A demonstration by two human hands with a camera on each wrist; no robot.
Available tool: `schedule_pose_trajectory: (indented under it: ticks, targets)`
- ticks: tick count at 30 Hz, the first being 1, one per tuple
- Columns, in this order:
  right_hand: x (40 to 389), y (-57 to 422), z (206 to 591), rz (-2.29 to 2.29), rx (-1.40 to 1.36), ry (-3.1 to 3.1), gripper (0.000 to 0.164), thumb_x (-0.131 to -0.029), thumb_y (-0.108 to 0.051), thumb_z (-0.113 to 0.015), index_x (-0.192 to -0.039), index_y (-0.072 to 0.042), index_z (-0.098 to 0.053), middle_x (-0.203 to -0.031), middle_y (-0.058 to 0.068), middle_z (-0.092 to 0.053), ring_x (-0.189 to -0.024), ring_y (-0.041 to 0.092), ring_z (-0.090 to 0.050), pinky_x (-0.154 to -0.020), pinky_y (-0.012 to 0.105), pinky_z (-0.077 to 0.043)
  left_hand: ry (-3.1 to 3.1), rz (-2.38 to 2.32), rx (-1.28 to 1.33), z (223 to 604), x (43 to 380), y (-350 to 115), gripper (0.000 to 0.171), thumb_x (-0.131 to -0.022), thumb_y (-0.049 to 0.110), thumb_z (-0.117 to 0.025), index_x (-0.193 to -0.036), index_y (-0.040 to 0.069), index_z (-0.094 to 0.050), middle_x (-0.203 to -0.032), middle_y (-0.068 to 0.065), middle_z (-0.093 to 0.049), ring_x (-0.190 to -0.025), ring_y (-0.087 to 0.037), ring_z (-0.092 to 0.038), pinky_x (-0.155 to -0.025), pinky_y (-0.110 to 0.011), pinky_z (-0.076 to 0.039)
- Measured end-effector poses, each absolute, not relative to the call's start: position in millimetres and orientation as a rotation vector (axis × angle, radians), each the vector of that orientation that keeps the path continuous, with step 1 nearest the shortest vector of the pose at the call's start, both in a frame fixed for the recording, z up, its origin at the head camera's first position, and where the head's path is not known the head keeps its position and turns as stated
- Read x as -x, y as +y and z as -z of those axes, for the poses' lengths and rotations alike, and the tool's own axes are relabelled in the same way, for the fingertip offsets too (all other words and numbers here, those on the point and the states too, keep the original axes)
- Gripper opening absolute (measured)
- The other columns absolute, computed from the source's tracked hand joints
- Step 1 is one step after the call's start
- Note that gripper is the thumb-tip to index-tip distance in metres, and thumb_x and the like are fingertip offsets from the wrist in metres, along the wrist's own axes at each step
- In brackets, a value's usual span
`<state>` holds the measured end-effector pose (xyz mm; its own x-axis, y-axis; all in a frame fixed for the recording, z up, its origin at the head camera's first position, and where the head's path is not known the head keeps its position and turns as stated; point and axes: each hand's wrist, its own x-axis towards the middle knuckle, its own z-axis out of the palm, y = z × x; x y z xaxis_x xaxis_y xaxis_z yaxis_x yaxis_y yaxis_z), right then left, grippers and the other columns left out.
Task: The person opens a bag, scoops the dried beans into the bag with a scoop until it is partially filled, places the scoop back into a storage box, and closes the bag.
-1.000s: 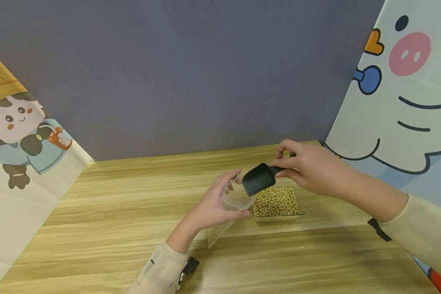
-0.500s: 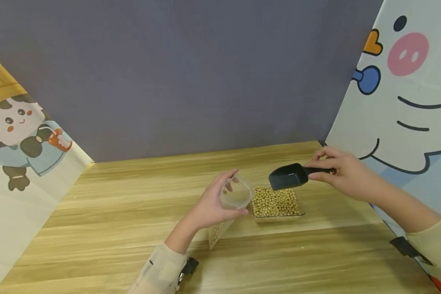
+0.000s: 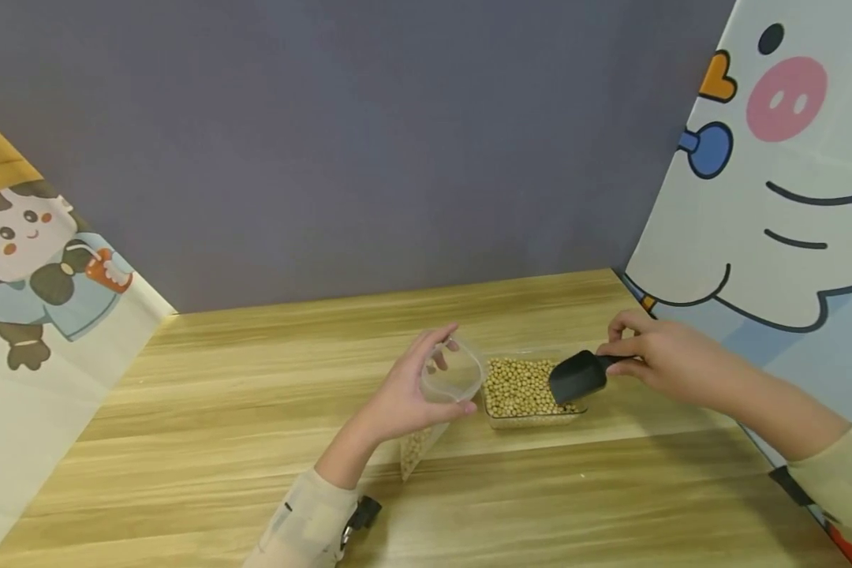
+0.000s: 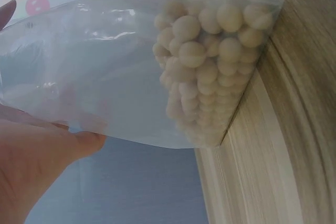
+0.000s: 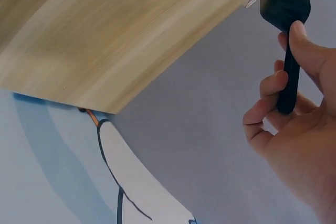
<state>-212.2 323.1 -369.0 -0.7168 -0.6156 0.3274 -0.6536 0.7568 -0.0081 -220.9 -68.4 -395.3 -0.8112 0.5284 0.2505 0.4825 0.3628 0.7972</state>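
Note:
My left hand (image 3: 405, 398) holds a clear plastic bag (image 4: 94, 72) by its spread mouth. In the left wrist view, round tan beans (image 4: 210, 61) that look like soybeans fill the lower part of the bag, whose bottom edge is at the wooden surface. With thumb and fingers, my right hand (image 3: 649, 351) grips the handle of a black scoop (image 3: 577, 379). The scoop's blade is at the right end of a clear box (image 3: 532, 423) of similar beans (image 3: 517, 386) and hides some of them. Whether the scoop holds any beans cannot be seen.
The box stands on a wooden table (image 3: 255, 426), just right of the bag. A grey panel (image 3: 312, 158) rises behind the table. Cartoon-printed panels (image 3: 788, 237) stand at both sides. A small pale speck lies in front of the box.
My right hand has drawn the scoop away from the bag's mouth to the right, then lowered it to the beans in the box. The left hand and bag have stayed nearly in place.

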Motion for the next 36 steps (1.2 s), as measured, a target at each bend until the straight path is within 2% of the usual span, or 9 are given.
schedule_pose_trajectory:
  ticks: [10,14,17,30,36]
  targets:
    - [211.2,315.1,385.7,-0.411,-0.981,-2.703,0.024,-0.084,-0.013,-0.087,-0.108,-0.016,-0.084,-0.103,-0.009,-0.058,-0.078,-0.007,-0.042,-0.058,0.018,-0.041,2.552,-1.479,-0.967,396.5,222.4,-68.3,0.106,-0.079,0.026,-0.094,-0.166,0.017,-0.034,-0.145,-0.008,-0.055,-0.119,-0.027,-0.055,-0.091,-0.035,-0.052]
    - [210.9,309.7,395.2,-0.503,-0.977,-2.708,0.024,-0.085,-0.013,-0.086,-0.11,-0.013,-0.084,-0.103,-0.007,-0.058,-0.075,-0.008,-0.041,-0.057,0.018,-0.04,2.554,-1.48,-0.958,397.5,222.9,-68.1,0.106,-0.078,0.027,-0.094,-0.166,0.018,-0.034,-0.145,-0.007,-0.055,-0.118,-0.024,-0.054,-0.091,-0.035,-0.053]
    - [208.9,305.5,400.5,-0.58,-0.95,-2.741,0.026,-0.087,-0.014,-0.085,-0.112,-0.011,-0.084,-0.103,-0.006,-0.058,-0.072,-0.009,-0.04,-0.056,0.018,-0.04,2.554,-1.482,-0.958,398.5,223.2,-68.1,0.106,-0.078,0.027,-0.094,-0.166,0.018,-0.035,-0.144,-0.005,-0.055,-0.119,-0.026,-0.055,-0.091,-0.035,-0.053]
    - [205.1,287.7,412.6,-0.826,-0.843,-2.871,0.031,-0.093,-0.028,-0.081,-0.121,-0.012,-0.082,-0.104,-0.008,-0.06,-0.079,-0.002,-0.046,-0.062,0.022,-0.042,2.539,-1.488,-0.957,398.5,224.2,-68.0,0.107,-0.078,0.027,-0.094,-0.166,0.018,-0.034,-0.148,-0.013,-0.054,-0.12,-0.029,-0.055,-0.092,-0.036,-0.054]
    - [207.0,280.9,412.8,-0.836,-0.816,-2.914,0.035,-0.093,-0.031,-0.081,-0.123,-0.012,-0.081,-0.101,-0.007,-0.058,-0.077,0.0,-0.043,-0.062,0.022,-0.04,2.537,-1.49,-0.965,399.3,225.0,-68.7,0.107,-0.078,0.026,-0.094,-0.166,0.017,-0.034,-0.147,-0.014,-0.054,-0.121,-0.034,-0.055,-0.092,-0.036,-0.054]
